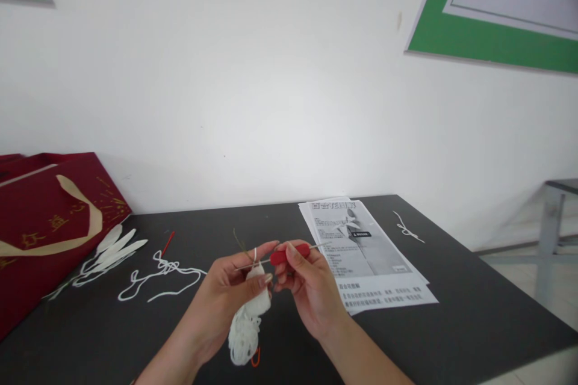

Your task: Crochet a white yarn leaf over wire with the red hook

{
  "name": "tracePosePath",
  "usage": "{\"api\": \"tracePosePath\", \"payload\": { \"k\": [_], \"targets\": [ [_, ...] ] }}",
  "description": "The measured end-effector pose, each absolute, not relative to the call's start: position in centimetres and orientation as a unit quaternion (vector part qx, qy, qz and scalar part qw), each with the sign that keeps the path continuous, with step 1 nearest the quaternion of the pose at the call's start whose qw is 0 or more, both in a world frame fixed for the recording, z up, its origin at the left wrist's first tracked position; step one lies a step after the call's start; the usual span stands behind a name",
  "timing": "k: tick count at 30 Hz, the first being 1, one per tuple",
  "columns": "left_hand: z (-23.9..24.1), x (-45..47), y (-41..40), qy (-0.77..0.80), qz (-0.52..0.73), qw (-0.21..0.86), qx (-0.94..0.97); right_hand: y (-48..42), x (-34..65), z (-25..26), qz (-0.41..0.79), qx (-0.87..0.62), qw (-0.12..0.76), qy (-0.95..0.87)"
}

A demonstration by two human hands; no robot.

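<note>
A crochet hook [292, 253] with a thick red handle lies across the fingers of my right hand [316, 292], which is closed around it. Its thin metal shaft points left, to the top of a white crocheted piece [258, 302]. My left hand [222, 283] pinches that piece between thumb and fingers, and white yarn loops over the raised index finger. Below the piece hangs a bunch of loose white yarn [244, 337]. An orange loop, perhaps a stitch marker [256, 358], shows beneath it. A thin greenish strand [239, 242] sticks up behind my left fingers.
Printed sheets [383, 258] lie on the black table [474, 325] to the right, with a short knotted white yarn [406, 228] beyond. On the left are a tangled white yarn [168, 267], a red stick [168, 242], white petal-shaped pieces [115, 252] and a dark red bag [49, 222].
</note>
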State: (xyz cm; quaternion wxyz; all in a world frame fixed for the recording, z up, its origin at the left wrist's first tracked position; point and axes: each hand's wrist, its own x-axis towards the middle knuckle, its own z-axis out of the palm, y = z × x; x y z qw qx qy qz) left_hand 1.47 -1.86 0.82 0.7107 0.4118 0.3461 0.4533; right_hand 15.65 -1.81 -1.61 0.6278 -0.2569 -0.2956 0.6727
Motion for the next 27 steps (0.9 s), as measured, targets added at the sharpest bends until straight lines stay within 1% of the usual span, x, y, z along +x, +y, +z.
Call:
{"api": "tracePosePath", "payload": {
  "k": [5, 8, 13, 19, 27],
  "targets": [
    [1.0, 1.6, -1.6, 0.338, 0.442, 0.73, 0.397, -1.8, 15.5, -1.8, 0.645, -0.275, 0.639, -0.315],
    [1.2, 1.8, -1.7, 0.34, 0.44, 0.735, 0.389, -1.5, 15.5, -1.7, 0.656, -0.274, 0.633, -0.306],
    [0.9, 1.9, -1.6, 0.356, 0.407, 0.72, 0.434, -1.0, 15.7, -2.0, 0.672, -0.269, 0.629, -0.284],
    [0.1, 2.0, -1.3, 0.344, 0.404, 0.712, 0.459, -0.7, 15.8, -2.5, 0.665, -0.276, 0.635, -0.281],
    [-0.1, 2.5, -1.6, 0.367, 0.389, 0.688, 0.49, -0.6, 15.8, -2.9, 0.654, -0.295, 0.642, -0.269]
  ]
}}
